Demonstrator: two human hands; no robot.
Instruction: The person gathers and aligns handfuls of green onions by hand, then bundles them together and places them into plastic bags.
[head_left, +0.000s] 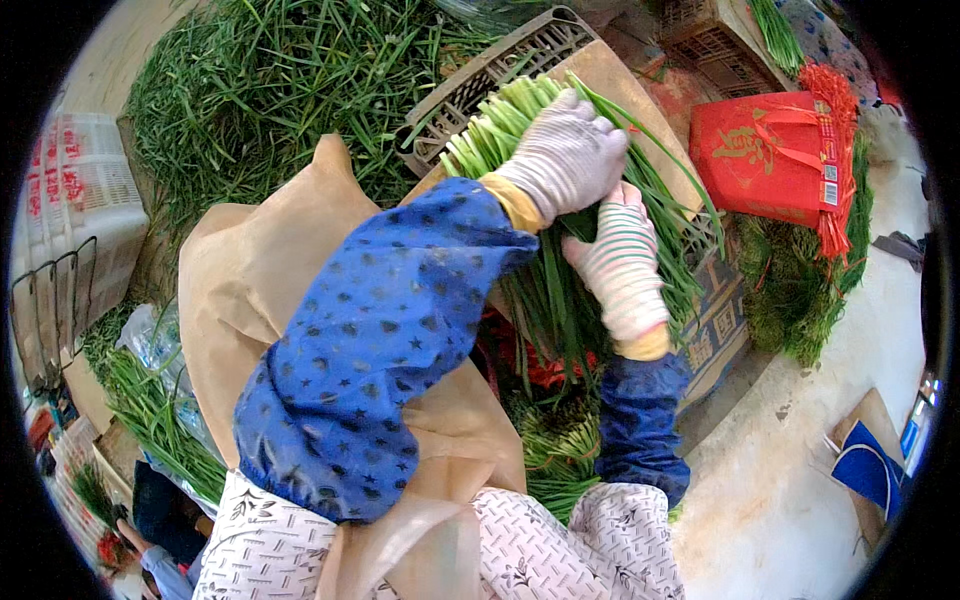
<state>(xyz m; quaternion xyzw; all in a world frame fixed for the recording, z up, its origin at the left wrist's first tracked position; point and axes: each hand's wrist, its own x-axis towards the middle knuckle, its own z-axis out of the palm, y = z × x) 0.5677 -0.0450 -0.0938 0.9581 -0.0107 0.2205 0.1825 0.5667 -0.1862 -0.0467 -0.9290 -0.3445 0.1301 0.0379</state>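
A thick bunch of long green leafy stalks (491, 124), pale cut ends towards the upper left, lies across a tan board (600, 71) over a dark plastic crate (495, 64). My left hand (566, 154), in a whitish knit glove, is curled over the bunch just below the cut ends. Just beneath it, my right hand (622, 259), in a striped glove, rests on the leaves with its thumb to the left. Its fingertips are partly hidden by my left hand, so its grip is unclear. A thin bit of red shows beside my left fingers.
Loose green leaves (285, 90) are heaped at the upper left. Right of the board are a red bag (757, 157), red ties (832, 97) and stacked green bundles (787, 292). More tied stalks (555, 450) lie below my hands. At lower left, a co-worker's arm (161, 562) shows.
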